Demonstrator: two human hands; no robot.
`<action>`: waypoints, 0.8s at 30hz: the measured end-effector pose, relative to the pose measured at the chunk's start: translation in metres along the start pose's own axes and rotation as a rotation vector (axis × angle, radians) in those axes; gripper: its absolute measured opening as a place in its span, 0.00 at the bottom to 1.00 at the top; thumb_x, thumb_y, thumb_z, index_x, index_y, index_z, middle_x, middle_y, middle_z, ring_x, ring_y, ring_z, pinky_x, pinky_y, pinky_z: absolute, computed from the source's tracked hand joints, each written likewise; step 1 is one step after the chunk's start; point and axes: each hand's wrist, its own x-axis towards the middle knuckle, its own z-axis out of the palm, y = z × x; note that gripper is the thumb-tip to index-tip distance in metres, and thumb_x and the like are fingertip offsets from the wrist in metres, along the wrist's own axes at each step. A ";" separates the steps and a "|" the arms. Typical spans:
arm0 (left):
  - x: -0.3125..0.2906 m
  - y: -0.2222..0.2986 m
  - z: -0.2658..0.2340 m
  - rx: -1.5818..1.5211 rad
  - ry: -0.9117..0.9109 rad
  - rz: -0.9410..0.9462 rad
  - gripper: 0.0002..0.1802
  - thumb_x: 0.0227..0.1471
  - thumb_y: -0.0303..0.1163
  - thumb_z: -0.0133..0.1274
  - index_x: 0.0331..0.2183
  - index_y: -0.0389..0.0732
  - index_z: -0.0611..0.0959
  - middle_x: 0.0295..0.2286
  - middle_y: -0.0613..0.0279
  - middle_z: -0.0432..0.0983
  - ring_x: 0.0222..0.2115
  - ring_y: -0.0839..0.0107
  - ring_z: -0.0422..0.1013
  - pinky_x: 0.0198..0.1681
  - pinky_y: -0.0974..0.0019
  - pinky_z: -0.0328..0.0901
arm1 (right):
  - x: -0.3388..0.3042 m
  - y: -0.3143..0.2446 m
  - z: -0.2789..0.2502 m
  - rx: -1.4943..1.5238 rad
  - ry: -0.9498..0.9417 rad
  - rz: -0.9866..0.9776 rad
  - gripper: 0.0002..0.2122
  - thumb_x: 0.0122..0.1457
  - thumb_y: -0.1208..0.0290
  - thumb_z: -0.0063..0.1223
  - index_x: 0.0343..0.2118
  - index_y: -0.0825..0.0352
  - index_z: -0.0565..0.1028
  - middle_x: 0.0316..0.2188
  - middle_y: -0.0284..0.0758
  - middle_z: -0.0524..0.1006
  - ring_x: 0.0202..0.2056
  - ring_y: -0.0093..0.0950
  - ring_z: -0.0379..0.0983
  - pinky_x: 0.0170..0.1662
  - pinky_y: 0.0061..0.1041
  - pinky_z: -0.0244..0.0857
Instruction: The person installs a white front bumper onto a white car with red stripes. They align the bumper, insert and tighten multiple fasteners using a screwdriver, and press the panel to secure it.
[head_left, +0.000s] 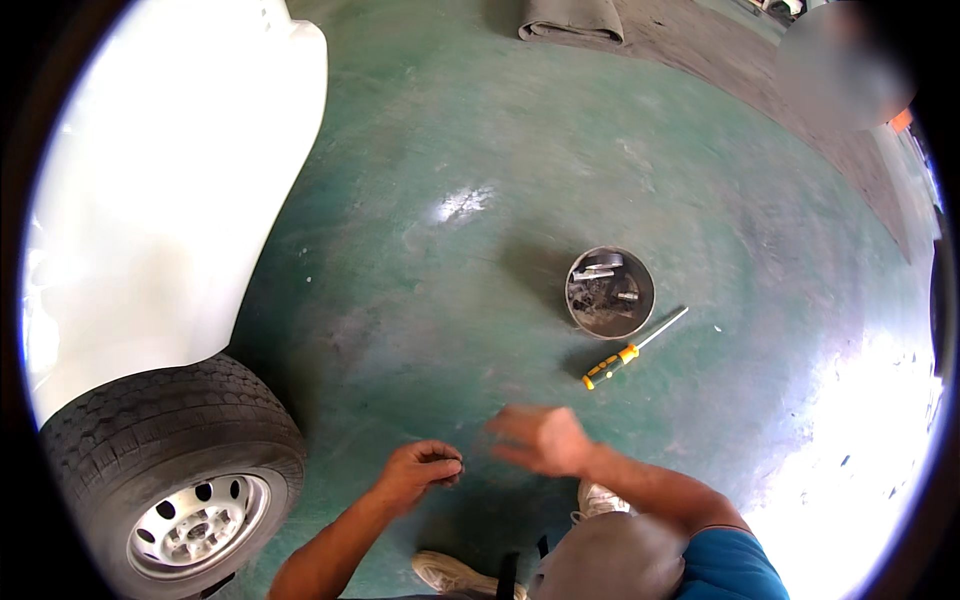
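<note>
My left hand [418, 474] is closed in a pinch, thumb against the fingers, low in the middle of the view. A small dark thing shows at its fingertips, too small to name. To its right, my right hand [545, 440] is blurred by motion, its fingers stretched out toward the left hand and nothing visible in them. A gap separates the two hands. Beyond the right hand, a screwdriver [627, 354] with a yellow and dark handle lies on the floor. Just past it stands a round metal tin [650, 290] holding several small metal parts and dark debris.
At the left are a white vehicle body panel [190, 200] and a black tire [150, 420] on a silver steel wheel [200, 525]. A folded grey mat [572, 20] lies at the far edge of the green floor [420, 270]. My light shoes [450, 572] are below my hands.
</note>
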 end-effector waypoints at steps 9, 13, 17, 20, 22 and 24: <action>-0.033 0.038 -0.036 -0.022 0.203 0.257 0.11 0.53 0.28 0.56 0.39 0.36 0.80 0.34 0.55 0.79 0.32 0.68 0.75 0.38 0.65 0.70 | -0.059 0.095 -0.036 -0.739 -0.446 0.590 0.15 0.49 0.74 0.55 0.42 0.61 0.72 0.41 0.37 0.71 0.40 0.38 0.76 0.35 0.40 0.71; -0.064 0.060 -0.048 -0.041 0.255 0.376 0.16 0.55 0.32 0.56 0.43 0.31 0.78 0.39 0.51 0.78 0.37 0.64 0.75 0.42 0.62 0.69 | -0.011 0.011 -0.064 -0.621 -0.491 0.217 0.11 0.53 0.68 0.56 0.39 0.61 0.74 0.34 0.37 0.73 0.36 0.36 0.77 0.32 0.39 0.71; -0.086 0.074 -0.068 -0.215 0.220 0.522 0.16 0.59 0.35 0.54 0.44 0.34 0.78 0.43 0.52 0.77 0.42 0.64 0.74 0.46 0.62 0.69 | 0.055 -0.103 -0.117 0.007 -0.157 0.233 0.20 0.42 0.77 0.65 0.41 0.67 0.73 0.35 0.39 0.75 0.35 0.31 0.75 0.36 0.33 0.72; -0.112 0.072 -0.076 -0.352 0.130 0.753 0.12 0.61 0.33 0.50 0.44 0.39 0.78 0.44 0.54 0.77 0.46 0.62 0.74 0.48 0.63 0.70 | 0.065 -0.095 -0.126 0.385 0.072 0.030 0.24 0.39 0.81 0.62 0.44 0.69 0.72 0.36 0.41 0.74 0.30 0.29 0.74 0.35 0.27 0.72; -0.125 0.068 -0.079 -0.426 0.074 0.875 0.10 0.62 0.31 0.49 0.44 0.42 0.78 0.45 0.55 0.77 0.47 0.61 0.73 0.49 0.63 0.70 | 0.068 -0.113 -0.114 0.747 0.017 0.330 0.29 0.37 0.80 0.59 0.48 0.72 0.69 0.35 0.43 0.75 0.27 0.27 0.74 0.32 0.23 0.71; -0.140 0.065 -0.079 -0.480 0.037 0.961 0.10 0.62 0.32 0.49 0.44 0.42 0.78 0.45 0.55 0.77 0.49 0.60 0.73 0.50 0.62 0.69 | 0.076 -0.141 -0.089 0.885 -0.046 0.384 0.33 0.38 0.77 0.57 0.54 0.74 0.66 0.31 0.42 0.76 0.25 0.25 0.72 0.28 0.21 0.68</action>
